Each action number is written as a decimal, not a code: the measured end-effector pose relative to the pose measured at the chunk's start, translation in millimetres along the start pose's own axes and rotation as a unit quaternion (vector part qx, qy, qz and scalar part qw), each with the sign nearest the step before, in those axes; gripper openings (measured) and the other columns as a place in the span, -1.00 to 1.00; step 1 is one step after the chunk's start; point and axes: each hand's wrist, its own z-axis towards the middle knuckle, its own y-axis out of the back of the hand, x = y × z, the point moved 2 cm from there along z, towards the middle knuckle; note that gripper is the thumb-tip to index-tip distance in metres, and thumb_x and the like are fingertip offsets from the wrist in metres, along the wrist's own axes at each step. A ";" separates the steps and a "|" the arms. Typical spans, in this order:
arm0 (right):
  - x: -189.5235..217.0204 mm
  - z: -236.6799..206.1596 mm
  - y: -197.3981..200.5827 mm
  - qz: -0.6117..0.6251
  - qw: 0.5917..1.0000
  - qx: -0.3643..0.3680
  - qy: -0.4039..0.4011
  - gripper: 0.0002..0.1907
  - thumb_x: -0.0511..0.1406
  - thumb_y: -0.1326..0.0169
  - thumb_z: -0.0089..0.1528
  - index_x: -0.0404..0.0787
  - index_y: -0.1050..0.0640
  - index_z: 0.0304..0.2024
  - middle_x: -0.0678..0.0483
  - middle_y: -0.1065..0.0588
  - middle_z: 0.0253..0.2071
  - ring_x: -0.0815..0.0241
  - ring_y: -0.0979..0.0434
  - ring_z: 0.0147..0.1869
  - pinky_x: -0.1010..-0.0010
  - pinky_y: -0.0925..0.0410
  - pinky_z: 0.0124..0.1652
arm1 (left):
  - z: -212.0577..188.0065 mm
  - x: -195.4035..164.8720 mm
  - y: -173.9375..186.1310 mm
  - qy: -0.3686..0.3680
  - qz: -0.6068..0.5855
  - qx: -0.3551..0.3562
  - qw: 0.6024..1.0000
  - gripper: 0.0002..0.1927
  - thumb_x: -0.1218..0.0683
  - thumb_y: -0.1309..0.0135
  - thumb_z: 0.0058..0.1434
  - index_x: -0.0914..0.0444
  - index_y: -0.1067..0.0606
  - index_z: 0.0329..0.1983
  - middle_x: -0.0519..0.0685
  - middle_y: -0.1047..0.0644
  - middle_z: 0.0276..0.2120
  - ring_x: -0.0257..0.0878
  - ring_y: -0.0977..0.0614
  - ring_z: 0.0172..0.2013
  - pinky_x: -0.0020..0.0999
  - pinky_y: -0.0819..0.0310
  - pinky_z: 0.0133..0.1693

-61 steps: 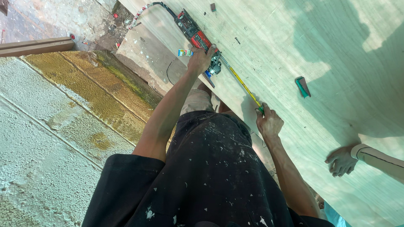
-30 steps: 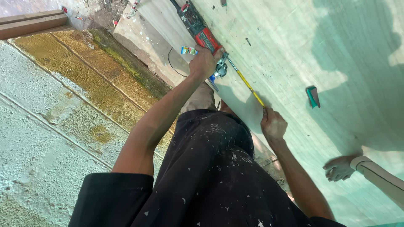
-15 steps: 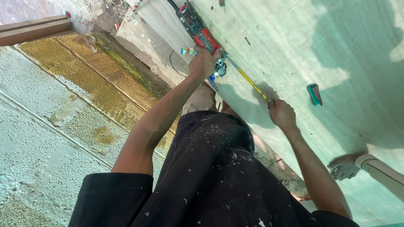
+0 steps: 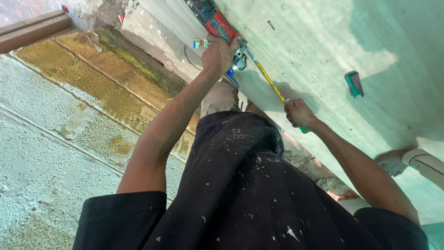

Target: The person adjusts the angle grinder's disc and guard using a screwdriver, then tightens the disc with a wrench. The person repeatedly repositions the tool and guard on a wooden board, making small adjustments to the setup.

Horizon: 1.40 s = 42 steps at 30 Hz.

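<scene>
Yellow tape (image 4: 267,79) spans my left hand (image 4: 217,54), clamped on its case, to my right hand (image 4: 299,113), pinching its 5 o'clock end; a slackened pinch risks snap-back.

Building site (bare plaster wall (image 4: 323,41), rough concrete (image 4: 41,139)).

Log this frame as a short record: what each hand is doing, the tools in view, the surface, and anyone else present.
left hand: grips the tape measure case by the red power tool
right hand: pinches the far end of the yellow tape
surface: pale green board, tape stretched across it
loose item: small green object on the board
other person: a gloved hand resting on the board at right
</scene>
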 end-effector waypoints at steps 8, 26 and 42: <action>49.1 -31.8 -24.7 -0.383 0.872 -0.297 0.061 -0.41 0.06 0.21 0.41 -0.27 -0.60 -0.23 -0.31 -0.57 -0.33 -0.40 -0.58 -0.28 -0.20 -0.40 -0.25 | -9.0 -9.8 11.6 0.008 -0.015 0.011 1.000 -0.05 -0.48 0.11 0.28 0.58 -0.13 -0.02 0.40 -0.60 -0.26 0.23 -0.68 -0.12 0.00 -0.54 -0.07; 49.3 -52.7 -20.0 -0.291 0.920 -0.229 0.125 -0.50 -0.01 0.19 0.43 -0.24 -0.61 -0.07 -0.29 -0.57 -0.21 -0.36 -0.55 -0.07 -0.09 -0.39 -0.01 | -19.2 -40.9 36.8 0.087 -0.138 -0.001 0.987 0.21 -0.56 -0.03 0.14 0.66 -0.02 0.17 0.48 -0.49 0.04 0.14 -0.57 0.11 -0.11 -0.36 0.22; 0.2 -56.0 -89.7 0.254 0.918 -0.279 0.125 -0.55 -0.11 0.02 0.40 -0.28 -0.40 -0.48 0.14 -0.28 -0.66 0.30 -0.22 -0.70 0.35 -0.13 -0.66 | -10.0 -20.1 61.3 -0.039 -0.746 0.152 0.648 -0.69 0.06 -0.24 0.31 0.28 -0.47 0.02 -0.01 -0.58 -0.17 -0.21 -0.63 -0.22 -0.30 -0.53 -0.22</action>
